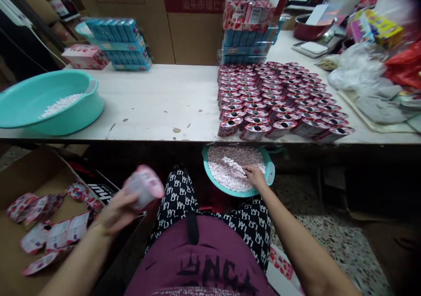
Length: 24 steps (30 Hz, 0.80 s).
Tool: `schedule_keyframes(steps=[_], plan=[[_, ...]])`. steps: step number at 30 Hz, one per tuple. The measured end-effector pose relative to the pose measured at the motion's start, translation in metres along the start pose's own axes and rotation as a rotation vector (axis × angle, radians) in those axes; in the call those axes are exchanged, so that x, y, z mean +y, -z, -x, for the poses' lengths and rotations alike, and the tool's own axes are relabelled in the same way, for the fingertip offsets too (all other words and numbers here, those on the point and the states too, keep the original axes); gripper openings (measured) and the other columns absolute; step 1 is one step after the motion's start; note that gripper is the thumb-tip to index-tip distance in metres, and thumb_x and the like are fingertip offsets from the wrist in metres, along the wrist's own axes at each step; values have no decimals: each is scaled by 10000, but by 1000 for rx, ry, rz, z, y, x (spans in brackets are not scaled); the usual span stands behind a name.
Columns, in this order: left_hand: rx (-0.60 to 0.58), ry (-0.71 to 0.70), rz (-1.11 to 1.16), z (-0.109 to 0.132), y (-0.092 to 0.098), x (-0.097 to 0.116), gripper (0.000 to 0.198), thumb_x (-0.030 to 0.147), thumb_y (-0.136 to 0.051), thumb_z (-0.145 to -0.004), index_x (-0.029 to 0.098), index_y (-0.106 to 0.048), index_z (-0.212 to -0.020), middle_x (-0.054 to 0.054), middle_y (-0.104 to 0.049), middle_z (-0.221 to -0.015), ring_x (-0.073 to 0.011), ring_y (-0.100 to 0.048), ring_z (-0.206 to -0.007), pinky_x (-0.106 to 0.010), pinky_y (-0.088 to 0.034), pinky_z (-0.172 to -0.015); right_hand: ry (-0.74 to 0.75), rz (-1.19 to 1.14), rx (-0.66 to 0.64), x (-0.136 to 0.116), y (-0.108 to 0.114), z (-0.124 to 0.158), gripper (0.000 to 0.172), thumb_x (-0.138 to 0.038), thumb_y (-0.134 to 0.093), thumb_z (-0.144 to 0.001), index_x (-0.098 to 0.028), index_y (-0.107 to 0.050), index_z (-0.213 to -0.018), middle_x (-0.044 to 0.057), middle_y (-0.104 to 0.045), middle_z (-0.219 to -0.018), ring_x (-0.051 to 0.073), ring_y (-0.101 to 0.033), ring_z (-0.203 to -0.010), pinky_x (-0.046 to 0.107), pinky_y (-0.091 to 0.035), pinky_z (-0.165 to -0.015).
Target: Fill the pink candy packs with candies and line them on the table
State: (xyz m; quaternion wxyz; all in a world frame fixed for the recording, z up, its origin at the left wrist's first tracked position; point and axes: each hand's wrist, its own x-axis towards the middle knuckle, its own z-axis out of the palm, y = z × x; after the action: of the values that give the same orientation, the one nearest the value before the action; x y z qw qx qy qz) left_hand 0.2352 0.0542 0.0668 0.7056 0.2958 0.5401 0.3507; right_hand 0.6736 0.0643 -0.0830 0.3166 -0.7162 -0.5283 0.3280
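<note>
My left hand [120, 210] is closed round a pink, berry-printed oval packet [144, 187], tilted and blurred by motion, above the open carton at the left. Over a turquoise basin [270, 173] below the table edge, my right hand [255, 176] is closed on the end of a scoop [234, 166]. Small white pellets are heaped along the scoop and hide most of it. More pellets [219, 173] fill the basin. On the table at right stand several rows of upright oval packets [256, 131], with dark round openings in their tops.
A cardboard carton [13, 243] at left holds flat printed packets [67, 232]. A larger turquoise basin [59, 123] with pellets stands on the white table [158, 103]. Blue boxes [128, 46] and pink boxes [250, 15] are stacked behind. Plastic bags [365, 63] lie at far right.
</note>
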Motion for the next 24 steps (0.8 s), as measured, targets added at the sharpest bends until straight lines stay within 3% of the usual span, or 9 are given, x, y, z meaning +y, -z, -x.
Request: schedule_keyframes(steps=[2, 5, 8, 10, 12, 14, 18, 21, 24], plan=[[-170, 115, 185, -34, -50, -8, 524, 221, -731, -566, 222, -545, -1055, -26, -669, -922, -176, -626, -755, -297, -509, -673, 11, -6, 4, -3, 9, 2, 263, -273, -474, -687, -181, -688, -809, 52, -692, -806, 188, -608, -769, 319, -456, -752], [-354, 250, 344, -81, -112, -22, 415, 254, -721, -609, 190, -555, -985, -29, -663, -793, -149, -611, -634, -269, -495, -560, 19, -11, 30, -11, 23, 7, 251, -283, -486, -696, -195, -691, -813, 50, -691, -842, 192, -605, -802, 323, -444, -774], [-443, 302, 365, -110, -150, -35, 380, 340, -687, -660, 205, -542, -985, -19, -647, -792, -134, -600, -625, -258, -483, -545, 20, -21, 24, -24, 40, 12, 243, -270, -493, -705, -194, -691, -824, 50, -691, -856, 185, -604, -811, 307, -443, -776], [-457, 262, 244, -122, -166, -39, 427, 349, -692, -652, 213, -520, -1018, -28, -638, -842, -139, -602, -654, -271, -486, -567, 15, -14, 24, -32, 51, 15, 242, -266, -496, -714, -192, -690, -838, 48, -690, -870, 179, -604, -820, 294, -446, -769], [-412, 124, 22, -131, -180, -41, 514, 306, -727, -602, 194, -494, -1047, -49, -627, -902, -154, -603, -712, -292, -491, -617, 13, 6, 32, -38, 61, 16, 239, -263, -496, -725, -197, -689, -850, 41, -689, -889, 174, -604, -827, 282, -448, -763], [-293, -115, -309, -139, -190, -40, 565, 257, -755, -534, 160, -495, -1026, -56, -616, -899, -167, -590, -761, -307, -481, -679, 15, 45, 41, -42, 69, 16, 231, -252, -500, -730, -209, -691, -853, 30, -689, -899, 168, -605, -833, 271, -447, -763], [-98, -584, -1077, -153, -203, -39, 401, 247, -700, -563, 163, -566, -931, -39, -600, -837, -191, -545, -807, -325, -430, -770, 18, 94, 18, -49, 78, 13, 230, -219, -506, -729, -213, -694, -862, 25, -689, -910, 164, -609, -835, 252, -451, -746], [-90, -760, -1370, -159, -208, -45, 318, 263, -611, -670, 187, -584, -977, -65, -590, -914, -216, -509, -876, -327, -403, -792, 30, 124, -17, -57, 77, 10, 239, -208, -498, -738, -220, -692, -877, 16, -690, -910, 158, -608, -836, 241, -449, -744], [-105, -786, -1507, -161, -215, -53, 318, 322, -558, -728, 180, -562, -1012, -91, -586, -916, -240, -489, -883, -332, -404, -754, 32, 287, -71, -71, 74, 10, 240, -224, -489, -754, -242, -689, -885, 5, -690, -912, 156, -601, -867, 238, -440, -751]])
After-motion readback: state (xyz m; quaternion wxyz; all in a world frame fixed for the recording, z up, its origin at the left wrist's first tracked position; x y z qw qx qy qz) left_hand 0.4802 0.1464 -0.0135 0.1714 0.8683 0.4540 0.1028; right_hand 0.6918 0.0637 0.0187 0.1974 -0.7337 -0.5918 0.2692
